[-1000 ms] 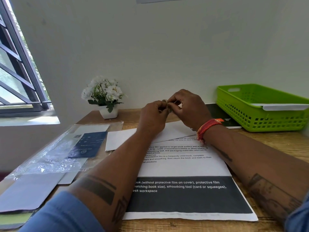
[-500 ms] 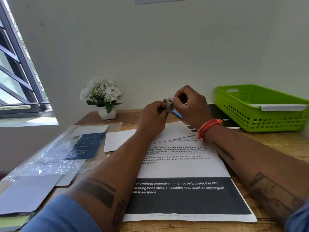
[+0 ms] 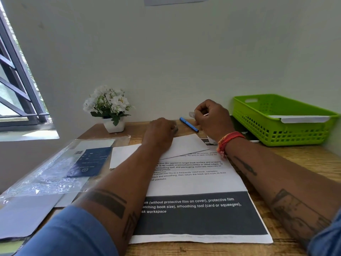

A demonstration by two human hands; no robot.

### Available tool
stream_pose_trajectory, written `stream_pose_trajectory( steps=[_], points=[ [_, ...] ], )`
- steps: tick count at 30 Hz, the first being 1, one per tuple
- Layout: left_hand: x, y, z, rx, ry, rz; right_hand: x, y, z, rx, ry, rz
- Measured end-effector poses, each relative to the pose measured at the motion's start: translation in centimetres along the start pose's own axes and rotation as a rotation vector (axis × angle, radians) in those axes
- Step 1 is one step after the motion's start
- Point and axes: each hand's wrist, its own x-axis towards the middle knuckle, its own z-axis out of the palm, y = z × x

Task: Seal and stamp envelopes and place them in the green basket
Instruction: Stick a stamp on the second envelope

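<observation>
While the right hand (image 3: 212, 117) hangs just above the far part of the wooden desk (image 3: 304, 157), fingers curled in and pinching something small and pale (a bit of clear tape or a sticker, honestly too blurry to call), the plain white paper envelope (image 3: 186, 145) lies flat just near of it and a little left, long axis running left to right with its right end tipped slightly far. So my guess is the next move is just a short drop toward the near side. The left hand (image 3: 160, 132) is the closer one, knuckles up right at the envelope's far edge; its fingers tuck under out of sight, so I can't tell if it's holding anything. Over at far right sits the green perforated plastic basket (image 3: 258, 126), well apart from the envelope, with one white envelope-looking piece resting across its rim. A blue pen (image 3: 188, 124) lies between the two hands. The left forearm covers the envelope's middle, so whether the flap is sealed is hidden.
</observation>
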Motion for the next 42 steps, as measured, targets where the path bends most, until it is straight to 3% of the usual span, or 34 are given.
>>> stream_pose_trajectory(
  steps=[3,8,10,13,16,21,25,30,35,42],
  points=[
    [0.2,-0.1,0.4,-0.039,-0.042,-0.005,-0.3,-0.1,0.6,-0.035,-0.09,-0.037],
    [0.0,0.7,-0.9,-0.177,0.179,-0.056,0.1,0.3,0.5,0.176,-0.161,0.049],
    [-0.2,1.7,-1.3,-0.401,0.137,-0.193,-0.1,0.2,0.2,0.175,-0.157,-0.001],
    [-0.7,2.8,-1.3,-1.028,-0.064,-0.463,-0.7,-0.2,0.3,0.079,-0.129,-0.152],
    [-0.7,2.5,-1.5,-1.259,-0.068,-0.521,-1.3,-1.0,0.6,0.011,-0.161,-0.311],
    [-0.7,1.8,-1.5,-1.259,-0.033,-0.491,-1.5,-1.1,0.6,-0.023,-0.267,-0.34],
    [-0.6,1.6,-1.2,-1.198,0.0,-0.45,-1.0,-0.5,0.8,0.102,-0.169,-0.161],
    [-0.4,1.7,-0.9,-1.114,-0.016,-0.385,-0.4,0.2,1.0,0.401,-0.303,0.076],
    [-0.6,2.0,-0.9,-1.168,-0.062,-0.359,0.0,0.5,1.1,0.569,-0.281,0.194],
    [-0.6,1.9,-0.6,-0.983,-0.085,-0.283,0.4,1.3,0.6,0.407,-0.335,0.138]
  ],
)
